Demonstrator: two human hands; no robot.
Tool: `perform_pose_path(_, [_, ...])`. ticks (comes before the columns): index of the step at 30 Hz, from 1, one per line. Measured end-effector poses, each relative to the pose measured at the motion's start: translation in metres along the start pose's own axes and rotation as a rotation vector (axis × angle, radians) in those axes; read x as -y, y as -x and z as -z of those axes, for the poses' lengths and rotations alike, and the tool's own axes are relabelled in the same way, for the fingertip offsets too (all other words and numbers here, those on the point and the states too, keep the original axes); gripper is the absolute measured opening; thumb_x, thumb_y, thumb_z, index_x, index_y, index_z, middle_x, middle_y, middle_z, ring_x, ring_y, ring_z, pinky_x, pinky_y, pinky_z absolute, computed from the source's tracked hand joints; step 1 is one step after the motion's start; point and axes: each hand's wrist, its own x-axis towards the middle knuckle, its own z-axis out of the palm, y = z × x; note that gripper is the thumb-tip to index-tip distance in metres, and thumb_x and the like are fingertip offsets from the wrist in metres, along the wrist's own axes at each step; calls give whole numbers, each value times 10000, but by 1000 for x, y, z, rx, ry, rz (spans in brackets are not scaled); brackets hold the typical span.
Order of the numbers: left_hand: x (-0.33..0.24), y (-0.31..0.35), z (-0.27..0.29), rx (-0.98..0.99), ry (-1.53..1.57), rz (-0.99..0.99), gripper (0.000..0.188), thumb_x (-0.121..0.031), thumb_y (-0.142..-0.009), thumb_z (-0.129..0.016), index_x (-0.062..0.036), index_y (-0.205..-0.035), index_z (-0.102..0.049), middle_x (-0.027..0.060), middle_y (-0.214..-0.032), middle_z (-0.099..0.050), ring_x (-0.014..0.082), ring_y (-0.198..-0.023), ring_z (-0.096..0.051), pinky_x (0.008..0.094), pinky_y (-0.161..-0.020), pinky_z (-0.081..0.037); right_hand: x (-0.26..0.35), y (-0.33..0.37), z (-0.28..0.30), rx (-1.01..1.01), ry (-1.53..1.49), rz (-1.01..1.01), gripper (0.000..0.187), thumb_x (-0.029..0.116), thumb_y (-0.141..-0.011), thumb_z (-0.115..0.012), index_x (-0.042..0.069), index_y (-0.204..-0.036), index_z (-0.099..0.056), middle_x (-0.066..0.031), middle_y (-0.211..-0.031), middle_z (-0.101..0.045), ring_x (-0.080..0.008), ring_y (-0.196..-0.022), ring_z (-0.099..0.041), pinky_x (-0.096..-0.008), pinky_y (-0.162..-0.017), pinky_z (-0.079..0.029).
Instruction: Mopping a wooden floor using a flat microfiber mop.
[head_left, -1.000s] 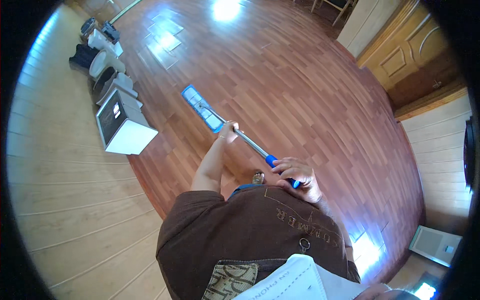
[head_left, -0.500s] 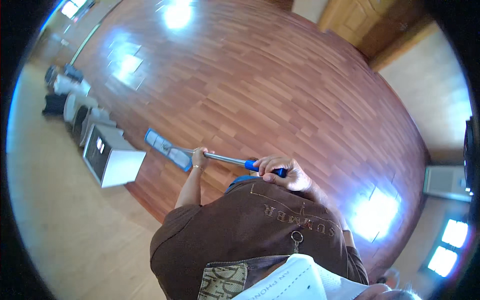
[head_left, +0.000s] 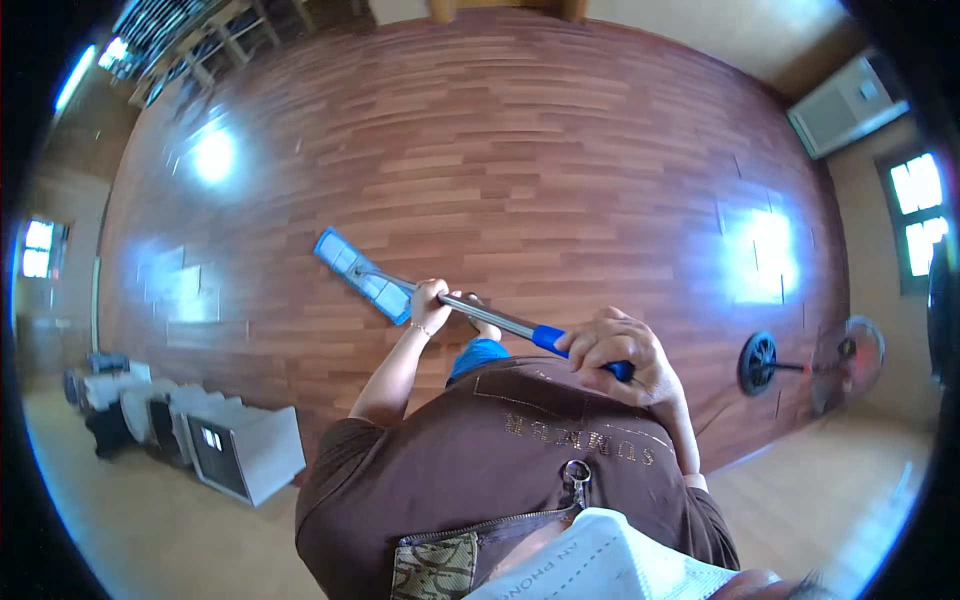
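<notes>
A flat mop point(head_left: 490, 318) with a metal pole slants across the front of my body. Its blue rectangular head point(head_left: 362, 275) rests on the wood-look floor point(head_left: 520, 180), ahead and to the left. Low on the pole, close to the head, my left hand point(head_left: 432, 305) is wrapped round the metal. My right hand point(head_left: 625, 355) grips the blue handle at the upper end, near the dark blue tip. One of my feet point(head_left: 487, 325) shows partly behind the pole, below a blue trouser leg point(head_left: 478, 357).
Along the left wall stand a white box-shaped cabinet point(head_left: 245, 450) and several grey and white items. A standing fan point(head_left: 845, 365) with a round black base point(head_left: 758, 362) is on the right. An air conditioner unit point(head_left: 848, 105) is at the far right. Racks point(head_left: 205, 45) line the far left.
My view has swung to the right, bringing the fan and the far-left racks into sight. The mop head now lies farther from the white cabinet. Both hands keep their hold on the pole.
</notes>
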Motion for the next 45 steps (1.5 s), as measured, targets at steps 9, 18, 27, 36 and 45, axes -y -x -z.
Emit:
perform_pose_path(9, [-121,-63,-106,342,236,-284,296,-238,-697,-737,-59,-621,-512,130,-616,-525,340,-648,-543,433,-652,-434,77,109,1,-217,450,-1,261,169,-677,-799,134,-749,-551,8,-807,-646,-216,-881,-666,-347,-625,-395])
perform_pose_path(18, [-247,-46,-234,550,463,-819,310,-298,-722,-742,-127,-598,-515,93,-610,-534,251,-622,-504,393,-660,-400,153,173,-41,-541,780,-165,228,188,-661,-801,131,-713,-586,3,-770,-655,-190,-823,-685,-330,-584,-394])
perform_pose_path(27, [-366,25,-249,1256,349,-1087,128,-211,-749,-667,-94,-773,-620,116,-806,-626,335,-906,-603,451,-741,-482,191,208,-84,-805,1037,-257,300,362,-711,-778,143,-637,-587,16,-663,-656,-145,-680,-688,-275,-554,-418])
perform_pose_path(36, [-400,55,-220,1444,232,-1228,247,-383,-727,-720,-160,-812,-658,49,-851,-656,262,-965,-612,472,-773,-389,224,215,-84,-868,1281,-90,386,465,-729,-756,154,-580,-584,20,-617,-643,-115,-627,-672,-242,-516,-397])
perform_pose_path(45, [-337,18,-183,1123,227,-927,200,-355,-766,-670,-159,-803,-665,75,-829,-664,289,-905,-624,476,-764,-420,215,217,3,-467,948,206,351,409,-738,-769,110,-671,-599,-20,-683,-664,-162,-700,-695,-273,-534,-416])
